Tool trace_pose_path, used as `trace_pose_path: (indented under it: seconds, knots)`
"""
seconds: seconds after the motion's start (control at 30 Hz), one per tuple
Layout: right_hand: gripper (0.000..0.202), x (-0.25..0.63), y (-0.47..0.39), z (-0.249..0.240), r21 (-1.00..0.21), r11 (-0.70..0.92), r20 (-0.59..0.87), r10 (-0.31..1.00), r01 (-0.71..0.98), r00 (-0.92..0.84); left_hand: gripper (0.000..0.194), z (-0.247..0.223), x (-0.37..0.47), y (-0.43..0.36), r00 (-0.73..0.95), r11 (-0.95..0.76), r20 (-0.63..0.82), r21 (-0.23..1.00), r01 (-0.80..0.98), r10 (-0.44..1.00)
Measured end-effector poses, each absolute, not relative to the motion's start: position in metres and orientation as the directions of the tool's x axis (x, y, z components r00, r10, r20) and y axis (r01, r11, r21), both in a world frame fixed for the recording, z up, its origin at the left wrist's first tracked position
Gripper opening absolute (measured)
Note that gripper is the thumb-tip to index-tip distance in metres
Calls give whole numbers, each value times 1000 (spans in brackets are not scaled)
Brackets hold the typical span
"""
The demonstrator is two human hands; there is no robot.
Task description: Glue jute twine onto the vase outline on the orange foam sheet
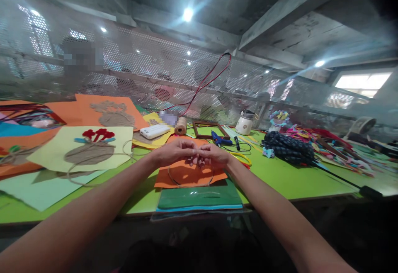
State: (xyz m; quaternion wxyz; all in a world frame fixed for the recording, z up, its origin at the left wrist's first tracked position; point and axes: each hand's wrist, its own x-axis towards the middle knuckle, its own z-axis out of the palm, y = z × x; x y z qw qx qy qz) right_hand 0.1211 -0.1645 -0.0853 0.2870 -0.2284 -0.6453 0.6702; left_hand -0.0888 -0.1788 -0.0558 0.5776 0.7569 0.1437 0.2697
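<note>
My left hand [177, 149] and my right hand [214, 155] meet fingertip to fingertip, both closed in a pinch. Beneath them lies an orange sheet [189, 177]. A thin strand of twine [174, 181] curves over that sheet and leads up to the fingers on both sides. The part between the fingertips is hidden, and small brownish shapes under the fingers are unclear. Under the orange sheet sits a green pack of sheets [199, 198] in a clear sleeve, at the table's front edge.
Left are a pale yellow card [49, 144] with red flowers and twine, and orange sheets [65, 111]. Behind my hands stand a twine spool [180, 127], white box [155, 131], brown frame [199, 131], blue glue gun [221, 138] and white bottle [244, 123]. Dark cord [289, 148] lies right.
</note>
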Motion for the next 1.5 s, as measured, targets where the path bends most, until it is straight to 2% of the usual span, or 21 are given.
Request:
trace_pose_path:
  seconds: [0.17, 0.37, 0.73, 0.97, 1.13, 1.33, 1.5]
  knots:
    - [48, 120, -164, -86, -994, -19, 63, 682, -104, -729, 28, -55, -90, -179, 810, -328, 257, 941, -84, 527]
    - [44, 121, -163, -89, -991, -21, 79, 701, -131, -709, 28, -56, -91, -175, 796, -411, 260, 912, -16, 547]
    - [45, 119, -165, -87, -992, 17, 103, 704, -128, -703, 28, -61, -90, -169, 759, -422, 225, 904, 72, 611]
    - [52, 124, -162, -87, -991, 35, 119, 653, -127, -748, 24, -61, -93, -168, 724, -325, 265, 944, -60, 637]
    - [59, 123, -164, -84, -995, 22, 87, 617, -94, -782, 21, -58, -93, -169, 710, -311, 262, 948, -63, 654]
    - [50, 121, -164, -82, -989, 84, 147, 722, -125, -677, 17, -60, -92, -168, 697, -197, 229, 972, -127, 679]
    - [44, 121, -162, -79, -975, 167, 219, 824, -146, -522, 14, -60, -94, -165, 698, -148, 162, 986, -81, 698]
